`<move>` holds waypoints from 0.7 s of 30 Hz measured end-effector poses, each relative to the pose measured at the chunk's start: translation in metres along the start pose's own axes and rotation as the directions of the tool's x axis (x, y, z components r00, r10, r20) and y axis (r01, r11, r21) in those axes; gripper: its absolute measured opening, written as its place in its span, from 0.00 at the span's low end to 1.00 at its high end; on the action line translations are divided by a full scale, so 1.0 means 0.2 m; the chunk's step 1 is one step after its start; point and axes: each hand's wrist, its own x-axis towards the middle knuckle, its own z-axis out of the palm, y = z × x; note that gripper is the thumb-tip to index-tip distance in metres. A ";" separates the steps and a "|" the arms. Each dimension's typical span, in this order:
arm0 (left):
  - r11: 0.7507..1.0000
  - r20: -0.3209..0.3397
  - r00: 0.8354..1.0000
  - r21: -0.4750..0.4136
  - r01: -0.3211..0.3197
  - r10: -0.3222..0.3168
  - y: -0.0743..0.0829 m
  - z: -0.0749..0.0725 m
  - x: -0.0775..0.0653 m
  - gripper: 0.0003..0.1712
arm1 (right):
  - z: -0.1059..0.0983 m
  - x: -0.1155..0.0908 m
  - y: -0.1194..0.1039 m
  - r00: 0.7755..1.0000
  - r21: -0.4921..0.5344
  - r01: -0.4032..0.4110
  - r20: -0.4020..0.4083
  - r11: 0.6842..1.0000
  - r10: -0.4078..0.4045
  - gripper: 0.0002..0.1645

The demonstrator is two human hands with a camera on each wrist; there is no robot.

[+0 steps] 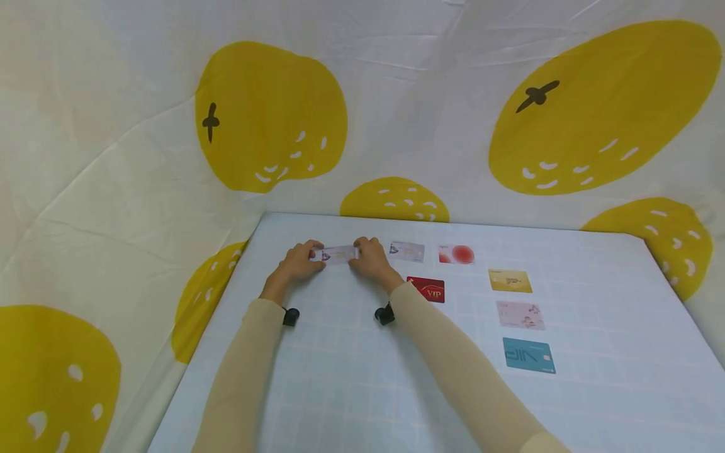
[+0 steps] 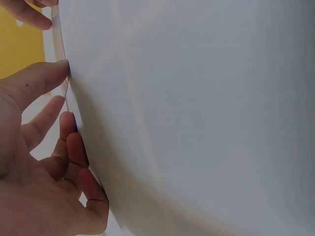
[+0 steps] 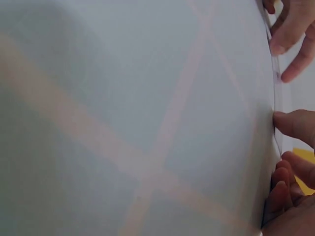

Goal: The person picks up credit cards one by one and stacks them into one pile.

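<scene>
In the head view a pale card (image 1: 338, 254) with a darker patch at its left side lies flat near the table's far side, between both hands. My left hand (image 1: 303, 260) pinches its left end, thumb on the near edge and a finger on the far edge. At the card's right end my right hand (image 1: 370, 259) grips it the same way. Both wrist views show the card only as a thin edge by the left thumb (image 2: 51, 74) and right thumb (image 3: 295, 122). The other fingertips rest against the table.
Right of the hands lie a similar pale card (image 1: 406, 251) and a card with red circles (image 1: 456, 254). A red VIP card (image 1: 427, 290) is partly under the right sleeve. Farther right, gold (image 1: 510, 281), pink (image 1: 520, 315) and teal (image 1: 529, 355) cards form a column. Patterned cloth (image 1: 408, 126) hangs behind.
</scene>
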 end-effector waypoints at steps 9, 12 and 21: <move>0.999 0.009 1.000 -0.047 0.007 -0.007 -0.02 0.00 0.02 0.29 | -0.01 0.00 -0.02 1.000 0.040 -0.025 0.008 0.999 0.025 0.27; 0.998 0.002 1.000 -0.063 0.005 -0.005 -0.02 0.01 0.03 0.29 | -0.01 0.00 -0.02 0.999 0.052 -0.031 0.008 0.998 0.031 0.27; 0.991 -0.034 0.999 -0.135 -0.014 0.009 -0.01 0.01 0.01 0.29 | 0.00 0.01 -0.01 1.000 0.121 -0.010 -0.014 0.993 0.012 0.26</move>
